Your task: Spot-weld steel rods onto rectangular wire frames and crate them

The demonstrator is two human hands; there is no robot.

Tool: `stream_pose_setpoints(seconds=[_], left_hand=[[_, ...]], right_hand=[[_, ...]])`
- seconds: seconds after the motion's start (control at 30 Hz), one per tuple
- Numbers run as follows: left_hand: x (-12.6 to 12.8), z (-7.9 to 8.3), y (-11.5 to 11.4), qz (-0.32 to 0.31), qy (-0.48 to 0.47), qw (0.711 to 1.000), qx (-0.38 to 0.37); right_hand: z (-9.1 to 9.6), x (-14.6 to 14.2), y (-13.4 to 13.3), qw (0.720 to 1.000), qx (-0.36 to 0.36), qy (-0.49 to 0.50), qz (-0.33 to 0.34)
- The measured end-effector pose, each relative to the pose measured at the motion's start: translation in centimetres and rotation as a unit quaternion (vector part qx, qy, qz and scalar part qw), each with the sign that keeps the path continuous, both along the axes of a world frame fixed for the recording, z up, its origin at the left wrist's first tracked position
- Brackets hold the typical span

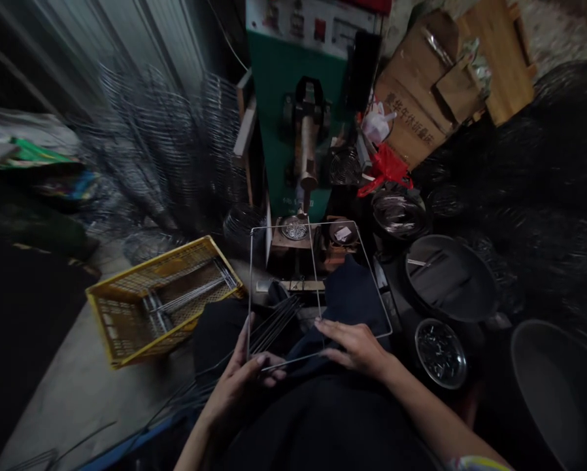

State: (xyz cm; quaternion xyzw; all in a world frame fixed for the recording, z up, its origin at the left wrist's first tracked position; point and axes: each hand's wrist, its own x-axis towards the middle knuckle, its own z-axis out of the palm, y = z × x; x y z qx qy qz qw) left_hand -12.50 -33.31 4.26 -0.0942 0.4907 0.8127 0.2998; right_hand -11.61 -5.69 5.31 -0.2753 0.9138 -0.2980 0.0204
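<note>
Metal wire frame (250,275): here it is, stretching ahead of the fingers, before the green machine (274,131).
Left hand (248,367): fingers closed round the near left corner, probably to steady it.
Right hand (358,348): fingers pinching the middle bar's near end, sharing the load, I'd say.
Yellow crate (121,320): left of the fingers, metal rods (190,296) inside.
Round bowl (444,384): right of them, full of small shiny bits (438,350), seemingly kept within reach.

Room opens inside the wire frame (250,281); the yellow crate (148,264) blocks left, the round pan (480,275) right.
</note>
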Motion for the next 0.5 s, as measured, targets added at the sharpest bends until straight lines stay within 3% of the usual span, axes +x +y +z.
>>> stream_pose_setpoints(seconds=[0.2,0.33,0.43,0.5], left_hand=[[0.8,-1.6,0.5,-0.033,-0.025,0.999,0.009],[0.4,-3.1,1.0,-0.046,-0.020,0.998,0.035],[-2.7,-4.5,1.7,-0.024,0.001,0.999,0.036],[-6.7,-5.2,2.0,0.006,0.012,1.000,0.014]], right_hand=[[-3.6,1.3,0.5,0.993,-0.063,0.036,-0.089],[-6.4,2.3,1.3,0.991,-0.083,0.037,-0.097],[-7.9,2.8,2.0,0.992,-0.082,0.034,-0.089],[-8.5,3.1,2.2,0.994,-0.073,0.037,-0.072]])
